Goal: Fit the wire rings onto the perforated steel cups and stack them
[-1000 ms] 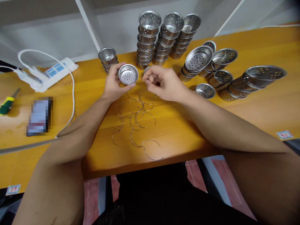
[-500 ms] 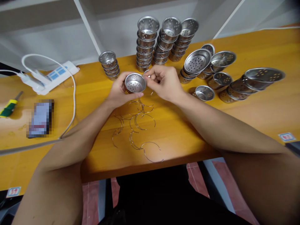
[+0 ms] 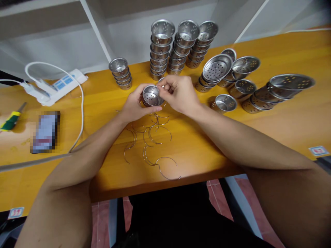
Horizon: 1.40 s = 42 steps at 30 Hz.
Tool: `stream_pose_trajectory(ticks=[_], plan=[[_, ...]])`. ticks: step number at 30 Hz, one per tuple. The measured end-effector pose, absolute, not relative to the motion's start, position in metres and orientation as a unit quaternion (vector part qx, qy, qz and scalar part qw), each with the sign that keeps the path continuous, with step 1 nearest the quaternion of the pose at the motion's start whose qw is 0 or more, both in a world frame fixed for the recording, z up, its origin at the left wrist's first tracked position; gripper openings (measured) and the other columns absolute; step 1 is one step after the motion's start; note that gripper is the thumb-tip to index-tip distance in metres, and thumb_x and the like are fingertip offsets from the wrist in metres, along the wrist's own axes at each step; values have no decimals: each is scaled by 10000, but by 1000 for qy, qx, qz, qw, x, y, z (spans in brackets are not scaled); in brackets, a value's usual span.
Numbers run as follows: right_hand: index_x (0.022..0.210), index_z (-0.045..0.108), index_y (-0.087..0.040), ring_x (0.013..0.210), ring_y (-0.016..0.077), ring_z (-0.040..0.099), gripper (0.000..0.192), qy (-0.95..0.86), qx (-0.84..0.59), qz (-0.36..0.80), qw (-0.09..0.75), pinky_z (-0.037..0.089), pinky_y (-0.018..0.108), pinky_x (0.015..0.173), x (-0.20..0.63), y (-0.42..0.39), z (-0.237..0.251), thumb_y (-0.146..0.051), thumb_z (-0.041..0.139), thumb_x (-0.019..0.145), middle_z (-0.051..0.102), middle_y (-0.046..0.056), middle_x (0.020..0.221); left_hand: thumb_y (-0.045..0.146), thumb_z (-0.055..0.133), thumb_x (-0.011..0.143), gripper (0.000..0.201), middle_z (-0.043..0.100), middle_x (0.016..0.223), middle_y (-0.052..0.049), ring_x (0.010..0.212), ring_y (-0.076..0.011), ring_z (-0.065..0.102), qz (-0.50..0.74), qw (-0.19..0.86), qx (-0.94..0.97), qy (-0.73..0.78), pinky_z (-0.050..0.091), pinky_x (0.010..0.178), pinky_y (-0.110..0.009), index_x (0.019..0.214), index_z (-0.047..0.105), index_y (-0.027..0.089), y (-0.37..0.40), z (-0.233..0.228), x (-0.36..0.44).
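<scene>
My left hand (image 3: 134, 104) is wrapped round a small perforated metal cup (image 3: 152, 95), tilted so its holed bottom shows. At the cup's right rim, the fingers of my right hand (image 3: 178, 92) pinch a thin curved wire, mostly hidden by the fingers; only small bits of it show. Below my hands, several loose curved wire handles (image 3: 167, 157) are scattered on the wooden table (image 3: 196, 155), some overlapping.
Tall stacks of perforated cups (image 3: 159, 55) stand at the back, with a shorter stack (image 3: 120, 74) on their left. More cups (image 3: 223, 103) are at right. On the left lie a power strip (image 3: 64, 84), a white cable (image 3: 82, 113), a phone (image 3: 46, 132) and a screwdriver (image 3: 11, 121).
Both hands stay together at the cup. The cup has shifted slightly right and toward me, tilting a little, and my right fingers now overlap its rim more.
</scene>
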State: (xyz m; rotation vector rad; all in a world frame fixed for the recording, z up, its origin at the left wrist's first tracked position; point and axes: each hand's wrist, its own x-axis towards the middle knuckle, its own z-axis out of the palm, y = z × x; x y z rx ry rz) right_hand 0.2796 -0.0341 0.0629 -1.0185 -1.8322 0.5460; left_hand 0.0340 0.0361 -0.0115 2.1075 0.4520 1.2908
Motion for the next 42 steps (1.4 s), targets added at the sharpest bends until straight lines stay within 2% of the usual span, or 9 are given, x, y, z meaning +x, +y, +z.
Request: stream_pose_trajectory(ticks=[6,8,11,18,23,27,30,35,42], plan=[[1105,819,-244,693,184,504,35,-735,-407,233,490,487,395,737,269,-34,55,-264,841,1086,546,-41,751,940,1222,653,1279,829,1488,-137,1316,-429,865,462,290,817,190,759,1130,-574,1629,716,285,29,-9,33],[1119,817,-251,677,184,494,75,-731,-396,240,501,486,396,728,266,-33,53,-216,832,1055,529,-50,732,946,1210,676,1260,829,1480,-134,1310,-428,865,462,290,814,199,751,1145,-579,1622,710,280,25,-8,34],[1098,814,-255,646,175,473,119,-723,-387,276,501,457,377,676,264,-29,52,-174,835,1013,525,-57,702,925,1178,769,1126,844,1399,-110,1209,-383,878,456,300,812,206,754,1088,-541,1569,737,268,21,-5,35],[975,820,-227,596,136,441,75,-690,-383,361,497,382,309,565,262,-26,56,-230,892,998,605,-28,687,890,1217,716,1091,852,1239,-81,1047,-314,853,445,336,810,182,711,892,-422,1487,804,238,14,1,34],[988,813,-220,576,119,500,409,-681,-319,444,487,371,281,506,269,-31,74,-590,922,1122,687,1,744,921,1101,895,852,815,1081,-53,868,-211,745,448,421,767,184,631,761,-331,1305,840,221,12,5,32],[1056,803,-214,523,87,488,605,-699,-240,519,429,320,263,440,279,-33,85,-741,1090,977,711,-17,769,858,1013,1043,687,769,974,-31,751,-154,650,450,456,747,178,554,664,-279,1207,843,212,14,7,30],[1054,760,-223,504,76,481,653,-694,-224,540,421,298,254,413,280,-32,84,-756,1121,942,713,-30,759,804,1091,990,680,793,1024,-39,833,-173,735,457,460,747,146,617,739,-281,1232,842,220,18,3,31],[986,696,-252,480,79,461,729,-684,-246,550,412,292,269,392,276,-33,81,-818,1140,871,710,-47,725,725,1290,721,897,817,1080,-38,937,-236,828,433,467,755,155,709,854,-369,1287,789,241,21,-8,33],[952,691,-276,520,111,490,751,-687,-287,526,412,321,300,420,276,-36,83,-880,1125,842,652,-44,679,822,1228,762,870,848,1131,-68,981,-273,853,423,439,756,237,756,869,-435,1220,762,248,16,-3,32]])
